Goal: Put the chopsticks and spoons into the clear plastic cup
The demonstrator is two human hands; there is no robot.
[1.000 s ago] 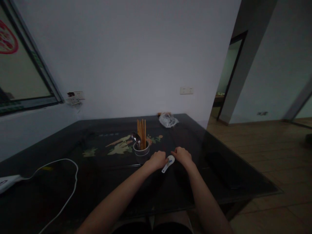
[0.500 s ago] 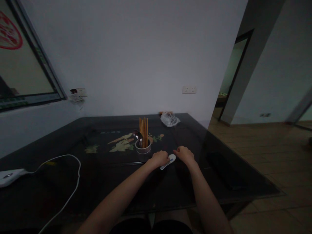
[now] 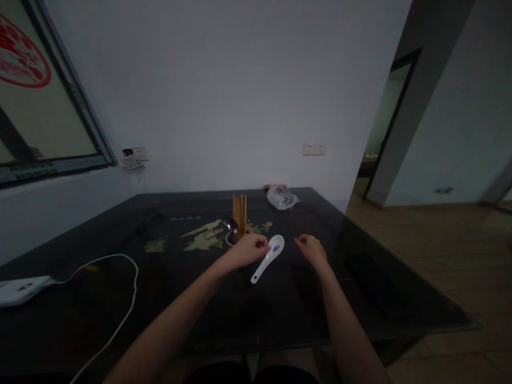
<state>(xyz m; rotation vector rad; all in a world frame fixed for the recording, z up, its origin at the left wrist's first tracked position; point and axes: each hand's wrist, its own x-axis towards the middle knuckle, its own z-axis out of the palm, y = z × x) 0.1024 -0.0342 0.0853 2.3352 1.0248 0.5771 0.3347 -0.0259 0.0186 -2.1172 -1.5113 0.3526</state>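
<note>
A white soup spoon (image 3: 270,256) with a small blue pattern in its bowl is pinched along its edge by my left hand (image 3: 250,249). The bowl points away from me and the handle slants down to the left. My right hand (image 3: 314,248) is apart from the spoon, to its right, with fingers curled together and nothing visible in them. Behind my left hand stands a round holder (image 3: 229,239) with several wooden chopsticks (image 3: 240,210) and a metal spoon (image 3: 230,223); my hand hides part of it.
The dark glossy table (image 3: 192,309) carries a printed bird and flower picture. A clear plastic bag (image 3: 281,197) lies at the back edge. On the left are a white device (image 3: 24,290) and its white cable (image 3: 135,288). A dark flat object (image 3: 378,282) lies at right.
The spoon has come up off the table in my left hand, which has moved slightly left. My right hand has shifted slightly right, away from it. The view has shifted slightly.
</note>
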